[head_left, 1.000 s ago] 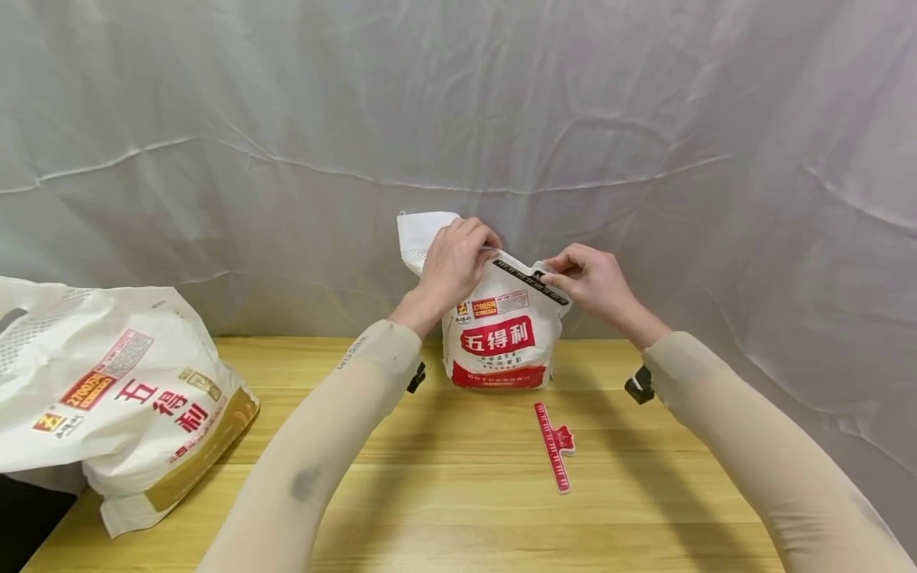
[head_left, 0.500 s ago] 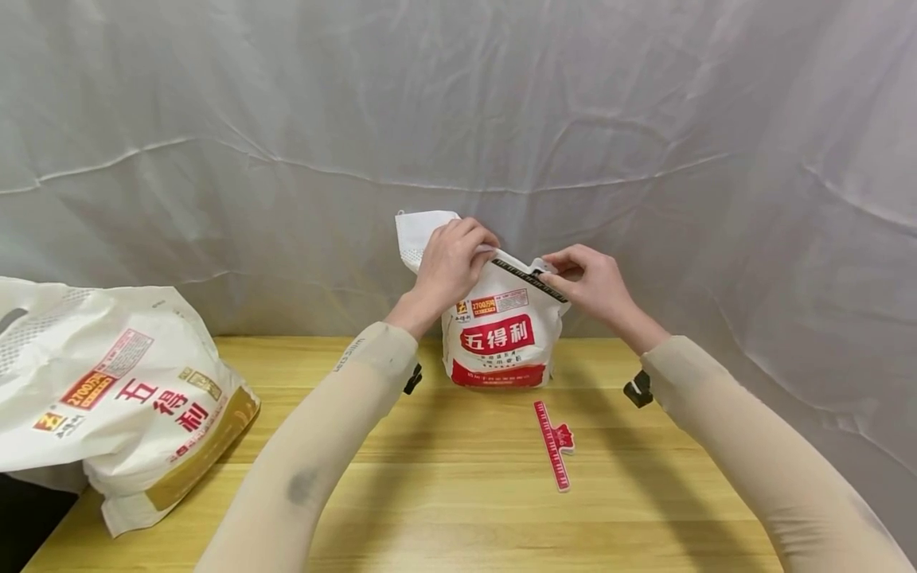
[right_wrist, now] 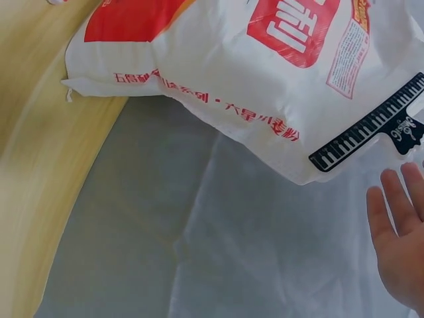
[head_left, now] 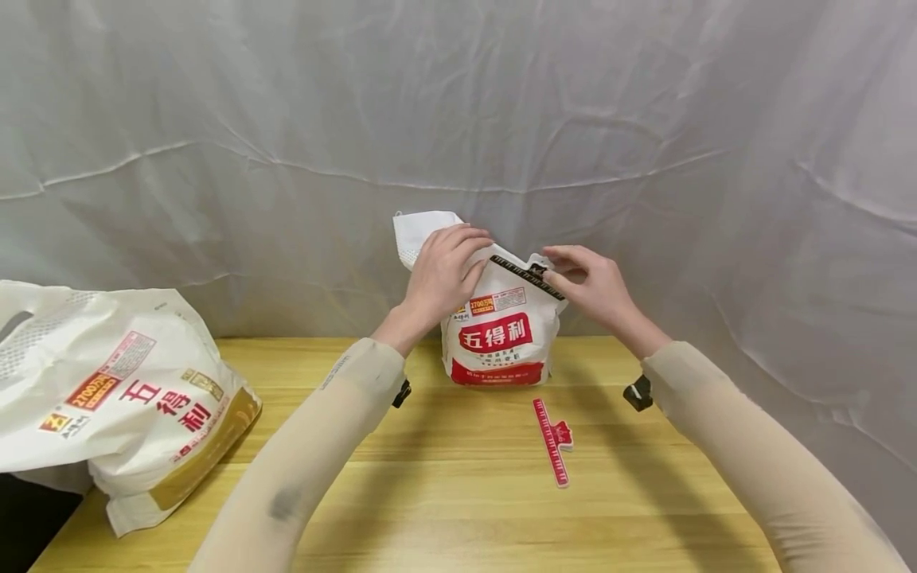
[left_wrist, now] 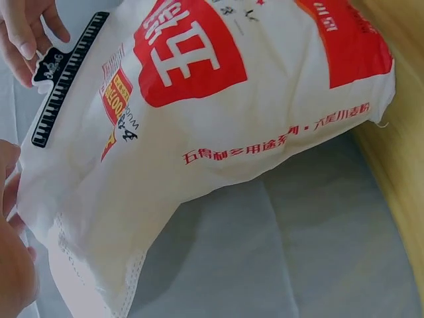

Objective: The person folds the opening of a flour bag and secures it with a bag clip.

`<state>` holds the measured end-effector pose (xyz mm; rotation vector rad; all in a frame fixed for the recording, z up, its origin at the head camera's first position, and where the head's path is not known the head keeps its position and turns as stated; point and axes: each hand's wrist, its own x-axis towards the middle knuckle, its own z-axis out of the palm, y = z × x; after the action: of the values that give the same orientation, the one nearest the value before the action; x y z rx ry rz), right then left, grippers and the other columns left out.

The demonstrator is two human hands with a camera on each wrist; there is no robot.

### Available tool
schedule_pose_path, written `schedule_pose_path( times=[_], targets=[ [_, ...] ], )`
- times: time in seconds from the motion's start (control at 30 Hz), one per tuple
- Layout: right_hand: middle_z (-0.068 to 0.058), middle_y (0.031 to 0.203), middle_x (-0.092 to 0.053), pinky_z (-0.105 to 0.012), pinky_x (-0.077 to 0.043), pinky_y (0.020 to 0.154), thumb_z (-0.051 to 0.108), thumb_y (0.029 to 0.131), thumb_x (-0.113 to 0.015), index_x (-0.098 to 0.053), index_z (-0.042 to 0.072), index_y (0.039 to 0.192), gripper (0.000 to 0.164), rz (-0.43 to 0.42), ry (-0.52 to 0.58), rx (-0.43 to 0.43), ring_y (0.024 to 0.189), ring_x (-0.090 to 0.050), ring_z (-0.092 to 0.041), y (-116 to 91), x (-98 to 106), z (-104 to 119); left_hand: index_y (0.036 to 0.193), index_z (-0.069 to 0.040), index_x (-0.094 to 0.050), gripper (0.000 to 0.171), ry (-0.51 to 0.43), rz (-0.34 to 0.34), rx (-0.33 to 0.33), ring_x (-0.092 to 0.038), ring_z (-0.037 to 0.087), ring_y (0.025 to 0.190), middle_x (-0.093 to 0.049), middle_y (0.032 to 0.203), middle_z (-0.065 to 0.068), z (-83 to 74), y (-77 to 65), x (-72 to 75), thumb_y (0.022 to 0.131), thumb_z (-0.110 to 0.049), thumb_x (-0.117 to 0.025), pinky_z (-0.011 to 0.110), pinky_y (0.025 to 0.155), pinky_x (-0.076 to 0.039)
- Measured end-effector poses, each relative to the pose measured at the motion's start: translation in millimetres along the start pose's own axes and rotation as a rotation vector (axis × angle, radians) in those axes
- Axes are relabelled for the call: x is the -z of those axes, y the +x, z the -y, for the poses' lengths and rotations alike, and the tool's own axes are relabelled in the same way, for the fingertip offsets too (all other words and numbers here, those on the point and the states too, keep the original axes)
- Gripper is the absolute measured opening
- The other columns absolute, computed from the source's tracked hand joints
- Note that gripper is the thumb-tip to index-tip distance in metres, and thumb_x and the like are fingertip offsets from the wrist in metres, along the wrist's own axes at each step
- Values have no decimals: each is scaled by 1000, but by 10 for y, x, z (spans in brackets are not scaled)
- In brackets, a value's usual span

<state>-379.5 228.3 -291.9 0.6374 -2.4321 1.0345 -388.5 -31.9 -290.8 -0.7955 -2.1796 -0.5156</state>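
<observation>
A white and red flour bag [head_left: 494, 334] stands at the back of the table, its top folded over and slanting. A black bag clip with a piano-key pattern [head_left: 526, 276] lies across that fold, also seen in the left wrist view [left_wrist: 69, 79]. My left hand [head_left: 447, 267] is at the upper left of the bag, fingers loosely spread beside the clip's upper end. At the clip's tab is my right hand [head_left: 591, 278], thumb and index finger parted around it. In the right wrist view, that hand's other fingers [right_wrist: 397, 205] are extended.
A red bag clip [head_left: 552, 443] lies on the wooden table [head_left: 430, 501] in front of the bag. A larger white bag with gold trim [head_left: 143, 398] leans at the left edge. Grey cloth [head_left: 315, 159] hangs behind the table.
My left hand has let go of the bag's top and drawn slightly left. My right thumb and fingers have loosened from the clip's tab. The clip stays on the bag.
</observation>
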Motion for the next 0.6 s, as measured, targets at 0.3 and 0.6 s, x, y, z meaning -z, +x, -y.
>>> schedule_pose_path(
  times=[0.3,0.6],
  targets=[
    [5,133,-56,-36,-46,95,22,87,-69,-60,17,128,43,-67,-75,120,120,-54,-17,-86,-51,2,128,-16,-59,39,-16,-41,22,-37,22,135,-49,141,1,67,-305,73,91,-25,-61,45,111,-25],
    [8,137,-53,-39,-37,105,20,87,-68,-58,19,131,45,-145,-43,157,127,-48,-14,-277,-131,25,135,-15,-53,48,-19,-98,45,-35,25,136,-41,147,2,135,-669,98,88,-23,-63,51,110,-24]
  ],
)
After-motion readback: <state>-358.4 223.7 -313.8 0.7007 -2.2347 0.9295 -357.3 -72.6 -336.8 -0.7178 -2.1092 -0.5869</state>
